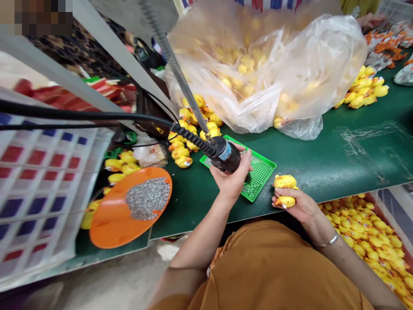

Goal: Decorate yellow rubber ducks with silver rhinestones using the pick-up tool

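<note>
My left hand (234,174) is wrapped round a black electric screwdriver (227,155) that hangs from a coiled spring (176,64). Its tip points down over a green perforated tray (263,174) with small shiny screws in it. To the right, at the table's front edge, my right hand (298,204) is closed round a yellow toy duck (285,189), with yellow parts showing above and below the fingers. The duck is apart from the screwdriver.
An orange dish (111,219) of small metal screws (148,198) stands at left. Several toy ducks (180,153) lie behind the tray. A large clear plastic bag (258,99) of ducks fills the back. Below the table at right is a bin full of ducks (371,237). A co-worker's hand (371,21) shows at far right.
</note>
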Tool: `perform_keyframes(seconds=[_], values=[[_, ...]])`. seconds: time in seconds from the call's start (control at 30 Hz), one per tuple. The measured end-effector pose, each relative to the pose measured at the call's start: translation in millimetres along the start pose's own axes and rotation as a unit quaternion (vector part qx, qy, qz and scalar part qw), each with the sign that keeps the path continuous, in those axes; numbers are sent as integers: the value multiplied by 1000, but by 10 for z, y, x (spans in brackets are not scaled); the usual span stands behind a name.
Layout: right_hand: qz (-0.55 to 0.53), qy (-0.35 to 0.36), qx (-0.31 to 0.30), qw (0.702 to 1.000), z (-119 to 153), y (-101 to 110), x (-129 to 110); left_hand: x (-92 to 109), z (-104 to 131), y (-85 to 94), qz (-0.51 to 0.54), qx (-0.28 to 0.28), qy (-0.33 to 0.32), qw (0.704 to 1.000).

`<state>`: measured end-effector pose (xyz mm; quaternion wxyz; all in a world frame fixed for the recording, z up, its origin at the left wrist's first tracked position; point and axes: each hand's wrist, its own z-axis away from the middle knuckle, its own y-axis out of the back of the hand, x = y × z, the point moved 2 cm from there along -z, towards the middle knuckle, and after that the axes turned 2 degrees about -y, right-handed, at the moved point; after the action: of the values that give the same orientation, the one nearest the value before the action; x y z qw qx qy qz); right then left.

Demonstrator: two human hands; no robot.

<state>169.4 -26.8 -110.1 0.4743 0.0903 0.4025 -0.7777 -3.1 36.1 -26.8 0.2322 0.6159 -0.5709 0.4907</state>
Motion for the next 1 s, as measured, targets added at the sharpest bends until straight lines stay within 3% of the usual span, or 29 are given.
perform_keyframes(seconds=[0.2, 0.33, 0.47, 0.57, 0.77, 1.0], values=[[39, 13, 16, 999, -14, -87, 98, 15, 18, -13, -14, -5, 2, 1000], [20, 27, 12, 999, -58, -73, 118, 159, -47, -58, 30, -7, -22, 999], [3, 19, 29, 999, -137, -60, 92, 369, -82, -216, 110, -21, -42, 993], [-7, 17, 54, 998, -182, -71, 60, 451, -30, -371, 152, -54, -11, 987], [-13, 40, 50, 998, -191, -89, 37, 407, 118, -539, 174, -107, -1, 979], [0, 56, 38, 998, -137, -127, 9, 305, 145, -567, 171, -112, -6, 979]])
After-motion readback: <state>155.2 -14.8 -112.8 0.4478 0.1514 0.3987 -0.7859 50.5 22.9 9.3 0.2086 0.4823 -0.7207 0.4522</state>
